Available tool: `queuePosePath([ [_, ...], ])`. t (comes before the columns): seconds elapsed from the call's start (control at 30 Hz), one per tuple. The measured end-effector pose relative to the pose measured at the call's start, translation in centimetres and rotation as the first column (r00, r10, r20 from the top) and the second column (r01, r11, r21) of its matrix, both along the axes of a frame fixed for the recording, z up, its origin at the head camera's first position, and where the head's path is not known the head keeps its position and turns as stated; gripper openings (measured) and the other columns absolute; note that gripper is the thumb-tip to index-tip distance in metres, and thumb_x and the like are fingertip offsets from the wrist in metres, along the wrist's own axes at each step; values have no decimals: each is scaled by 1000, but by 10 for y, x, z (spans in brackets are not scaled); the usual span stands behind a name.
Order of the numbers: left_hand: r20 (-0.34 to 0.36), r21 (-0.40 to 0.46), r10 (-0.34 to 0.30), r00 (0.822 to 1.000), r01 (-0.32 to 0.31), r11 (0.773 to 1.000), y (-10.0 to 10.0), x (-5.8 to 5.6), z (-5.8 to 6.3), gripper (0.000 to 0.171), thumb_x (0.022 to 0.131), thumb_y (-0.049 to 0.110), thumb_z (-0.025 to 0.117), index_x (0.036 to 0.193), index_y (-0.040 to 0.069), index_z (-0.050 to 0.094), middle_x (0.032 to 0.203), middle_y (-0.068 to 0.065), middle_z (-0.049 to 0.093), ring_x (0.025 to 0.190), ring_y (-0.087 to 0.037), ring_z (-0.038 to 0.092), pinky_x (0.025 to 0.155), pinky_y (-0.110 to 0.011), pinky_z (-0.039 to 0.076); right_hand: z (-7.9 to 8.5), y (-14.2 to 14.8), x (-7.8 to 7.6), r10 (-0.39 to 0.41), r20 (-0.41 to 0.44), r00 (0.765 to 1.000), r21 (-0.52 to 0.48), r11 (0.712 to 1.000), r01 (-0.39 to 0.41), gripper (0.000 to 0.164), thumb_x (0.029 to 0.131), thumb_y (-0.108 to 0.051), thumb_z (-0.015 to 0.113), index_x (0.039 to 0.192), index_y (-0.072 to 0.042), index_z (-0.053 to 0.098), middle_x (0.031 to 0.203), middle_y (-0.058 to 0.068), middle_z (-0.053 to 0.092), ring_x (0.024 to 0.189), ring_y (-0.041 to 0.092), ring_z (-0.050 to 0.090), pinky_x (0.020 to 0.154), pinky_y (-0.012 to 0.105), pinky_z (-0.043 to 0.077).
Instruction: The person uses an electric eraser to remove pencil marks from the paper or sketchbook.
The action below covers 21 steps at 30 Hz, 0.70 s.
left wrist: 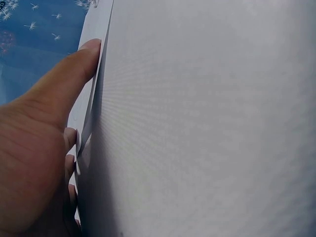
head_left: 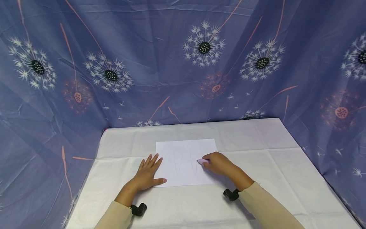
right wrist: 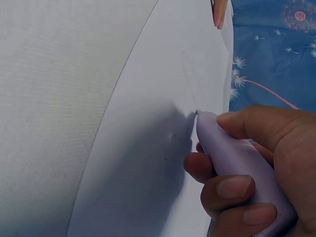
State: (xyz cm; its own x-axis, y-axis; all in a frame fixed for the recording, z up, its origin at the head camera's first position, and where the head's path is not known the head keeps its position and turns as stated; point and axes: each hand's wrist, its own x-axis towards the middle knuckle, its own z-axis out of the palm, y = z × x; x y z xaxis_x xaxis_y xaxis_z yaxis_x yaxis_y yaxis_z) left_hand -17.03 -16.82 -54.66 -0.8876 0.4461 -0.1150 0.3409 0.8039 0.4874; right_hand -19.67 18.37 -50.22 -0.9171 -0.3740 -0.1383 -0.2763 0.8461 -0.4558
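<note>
A white sheet of paper (head_left: pixel 183 163) lies on the white-covered table, with faint thin lines (head_left: pixel 191 157) on it. My left hand (head_left: pixel 147 173) rests on the sheet's left edge, its fingers spread; in the left wrist view the thumb (left wrist: pixel 81 64) lies along the paper's near edge. A thick lilac pen (right wrist: pixel 237 153) with a narrow tip is in my right hand (head_left: pixel 218 162), gripped between thumb and curled fingers. Its tip meets the paper right of the middle, by one of the lines. The right hand's shadow darkens part of the sheet in the right wrist view.
The white tablecloth (head_left: pixel 257 171) shows fold creases. Behind and beside the table hangs a blue curtain (head_left: pixel 160 63) with dandelion prints. A black wrist device sits at the left cuff (head_left: pixel 139 210) and another at the right cuff (head_left: pixel 231 194).
</note>
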Motion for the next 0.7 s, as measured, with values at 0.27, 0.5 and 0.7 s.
queuePosePath([
  [0.27, 8, 1, -2, 1000, 2, 1000, -1, 0, 3, 95, 88, 54, 73, 160, 10, 29, 171, -15, 14, 158, -42, 4, 124, -65, 1, 0, -1, 1, 7, -1, 1000, -3, 1000, -7, 27, 96, -21, 68, 118, -8, 75, 114, 8, 76, 114, 29, 70, 100, 47, 54],
  [0.5, 9, 7, -2, 1000, 2, 1000, 0, 0, 3, 95, 88, 53, 73, 160, 9, 29, 170, -15, 15, 158, -43, 4, 124, -66, 1, 0, 0, 1, 3, 10, 1000, -12, 1000, -3, 27, 96, -22, 68, 118, -7, 75, 115, 8, 76, 113, 29, 70, 100, 47, 54],
  [0.7, 8, 12, 1, 1000, -1, 1000, -1, 1, 2, 96, 87, 53, 73, 160, 10, 29, 171, -15, 14, 158, -43, 4, 124, -65, 0, -1, 0, 1, 5, 10, 1000, -12, 1000, -5, 27, 96, -21, 68, 117, -6, 75, 115, 9, 76, 115, 31, 69, 102, 48, 53],
])
